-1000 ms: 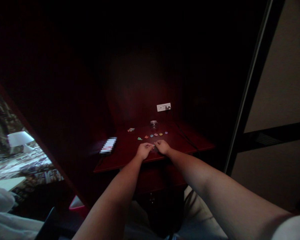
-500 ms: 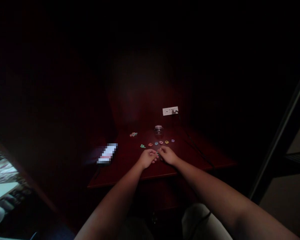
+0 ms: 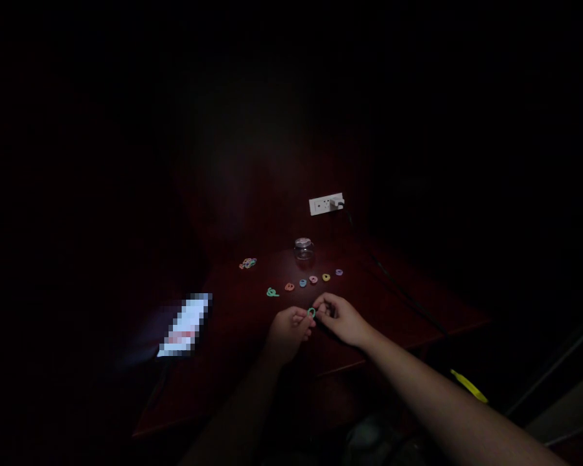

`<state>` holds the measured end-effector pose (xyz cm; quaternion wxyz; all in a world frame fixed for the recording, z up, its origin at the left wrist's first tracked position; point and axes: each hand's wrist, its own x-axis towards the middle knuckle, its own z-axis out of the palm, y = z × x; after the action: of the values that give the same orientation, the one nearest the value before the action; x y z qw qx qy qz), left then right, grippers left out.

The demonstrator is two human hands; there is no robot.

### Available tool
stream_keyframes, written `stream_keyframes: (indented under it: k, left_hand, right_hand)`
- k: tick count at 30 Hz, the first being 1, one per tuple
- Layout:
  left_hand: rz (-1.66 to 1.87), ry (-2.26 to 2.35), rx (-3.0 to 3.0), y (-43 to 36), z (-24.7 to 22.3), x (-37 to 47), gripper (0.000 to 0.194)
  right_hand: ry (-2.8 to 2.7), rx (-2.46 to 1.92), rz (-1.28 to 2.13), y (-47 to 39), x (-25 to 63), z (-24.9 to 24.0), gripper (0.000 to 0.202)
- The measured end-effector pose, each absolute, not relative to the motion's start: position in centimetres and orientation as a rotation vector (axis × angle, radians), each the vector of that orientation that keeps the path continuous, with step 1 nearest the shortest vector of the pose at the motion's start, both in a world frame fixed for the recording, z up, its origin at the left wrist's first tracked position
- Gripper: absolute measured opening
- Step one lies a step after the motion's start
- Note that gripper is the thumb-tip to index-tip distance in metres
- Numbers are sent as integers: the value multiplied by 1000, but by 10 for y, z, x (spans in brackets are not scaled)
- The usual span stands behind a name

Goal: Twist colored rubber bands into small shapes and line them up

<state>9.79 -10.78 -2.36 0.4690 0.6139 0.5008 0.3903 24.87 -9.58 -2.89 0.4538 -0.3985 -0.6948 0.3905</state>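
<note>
Hands: left hand (image 3: 286, 330) and right hand (image 3: 342, 318) pinch one green ring (image 3: 311, 312); six rings (image 3: 302, 283) in row.

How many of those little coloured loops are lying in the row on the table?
6 in the row: green, orange, blue, pink, yellow, purple. A tangled cluster lies apart; one green loop is between both hands. The dark may hide more.

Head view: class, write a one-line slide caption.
Both hands, left hand and right hand, pinch a small green ring over a dark red table.
</note>
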Motion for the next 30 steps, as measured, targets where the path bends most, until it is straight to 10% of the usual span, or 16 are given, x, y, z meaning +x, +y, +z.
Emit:
stream_keyframes:
  k: [30]
  left_hand:
    - [1031,1295,1704,-118,-36,99,21]
  right_hand:
    - [-1813,-1085,903,-108,249,-28,16]
